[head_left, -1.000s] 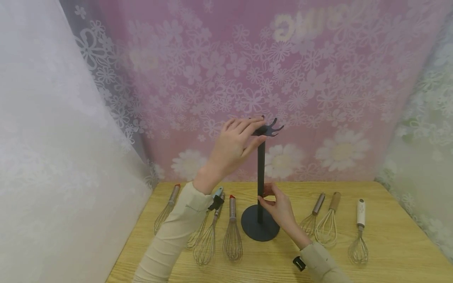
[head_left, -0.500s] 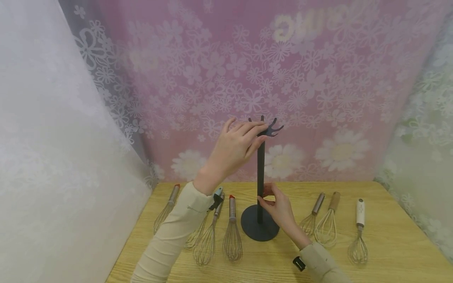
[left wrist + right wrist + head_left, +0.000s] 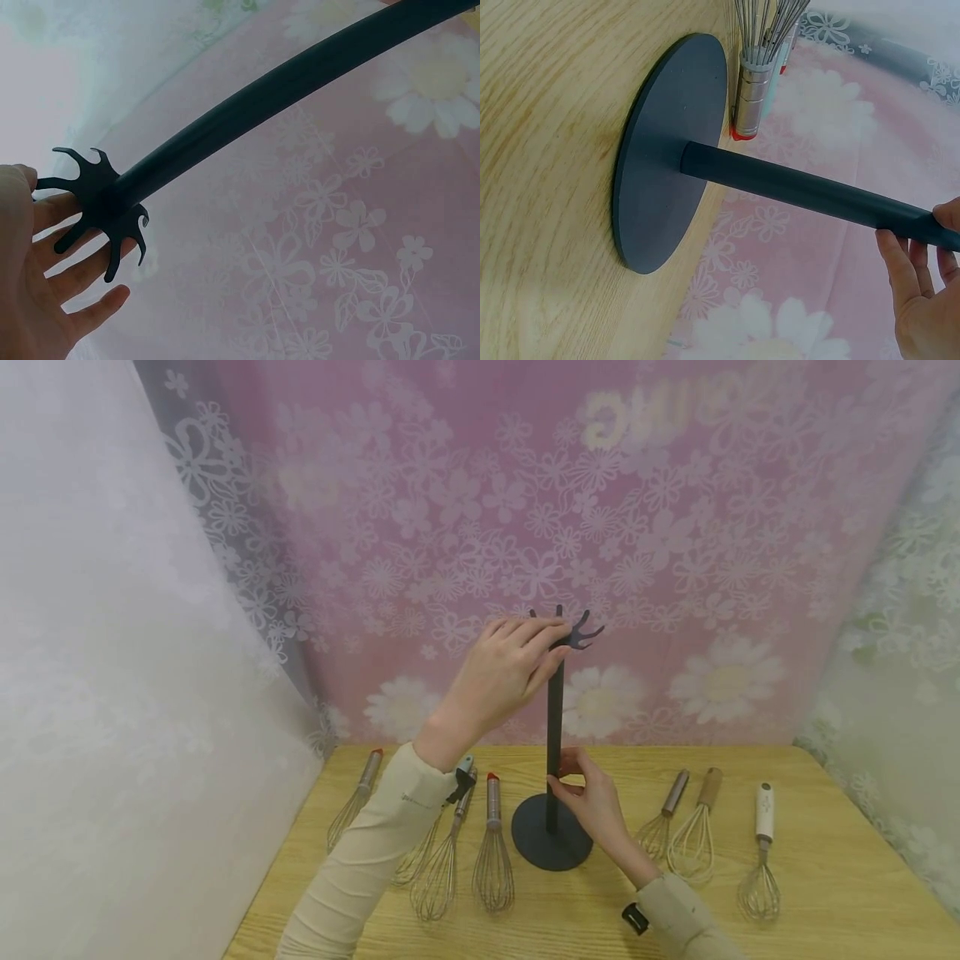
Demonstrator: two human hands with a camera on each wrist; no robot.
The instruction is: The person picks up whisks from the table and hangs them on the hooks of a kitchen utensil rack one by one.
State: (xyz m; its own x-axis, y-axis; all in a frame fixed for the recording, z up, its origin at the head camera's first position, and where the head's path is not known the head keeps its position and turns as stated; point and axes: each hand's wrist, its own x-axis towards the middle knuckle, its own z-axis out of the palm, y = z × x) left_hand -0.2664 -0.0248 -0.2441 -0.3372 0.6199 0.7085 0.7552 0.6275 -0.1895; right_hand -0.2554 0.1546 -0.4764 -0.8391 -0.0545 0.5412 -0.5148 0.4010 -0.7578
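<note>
A black utensil stand (image 3: 555, 718) stands upright, with a round flat base and curved hooks (image 3: 94, 187) fanning out at its top. Over that hooked top lies my left hand (image 3: 501, 670). In the left wrist view its fingers spread behind the hooks, and the thumb meets one hook tip. Lower down, my right hand (image 3: 596, 797) pinches the pole between thumb and fingers, above the base (image 3: 671, 161). Nothing hangs from the hooks that show.
Several whisks lie on the wooden table (image 3: 825, 860). A red-tipped whisk (image 3: 492, 852) is left of the base; a wooden-handled whisk (image 3: 697, 831) and a white-handled one (image 3: 762, 852) lie to the right. A floral curtain (image 3: 450, 527) hangs behind.
The left hand's little finger, raised half a second ago, has come down beside the others. The stand, the right hand and the whisks have hardly moved.
</note>
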